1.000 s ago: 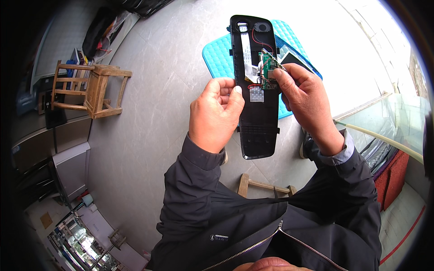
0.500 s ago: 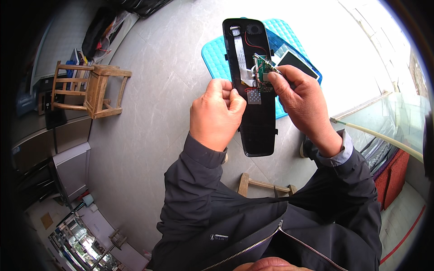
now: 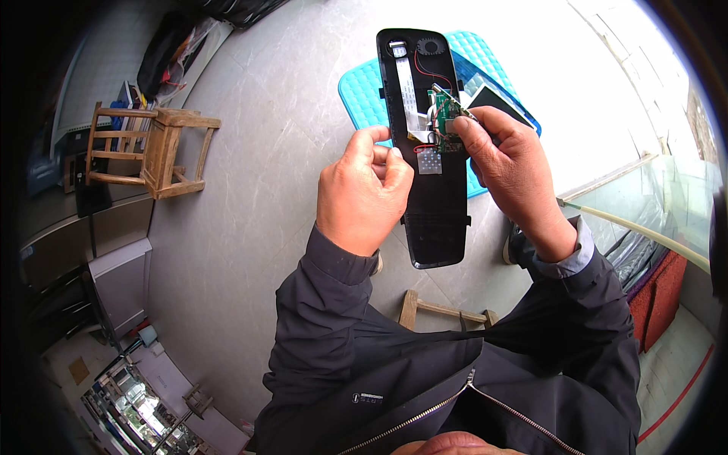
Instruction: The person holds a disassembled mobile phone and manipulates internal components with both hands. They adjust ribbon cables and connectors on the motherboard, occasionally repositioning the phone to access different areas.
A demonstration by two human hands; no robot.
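Note:
A long black plastic housing [image 3: 436, 205], shaped like the back shell of a rear-view mirror camera, is held up before me, its inside facing me. My left hand [image 3: 360, 193] grips its left edge with thumb and bent fingers. Between the thumb and fingers of my right hand [image 3: 516, 159] is a green circuit board [image 3: 444, 106], tilted up over the housing's middle. From the board area a white ribbon cable [image 3: 407, 91] runs to the upper end, beside a round black speaker [image 3: 431, 47] with thin red and black wires. Below the board lies a silvery dotted patch [image 3: 430, 161].
A blue quilted stool top [image 3: 360, 95] lies beyond the housing, with a dark flat screen panel [image 3: 500, 102] on it. A wooden chair [image 3: 163, 148] stands at left. Glass sheet [image 3: 644, 193] and red mat [image 3: 658, 296] are at right. A wooden frame [image 3: 444, 307] shows beneath me.
The housing has shifted slightly right and toward me at its lower end. My left index finger has straightened a little along its edge; the right hand still pinches the board.

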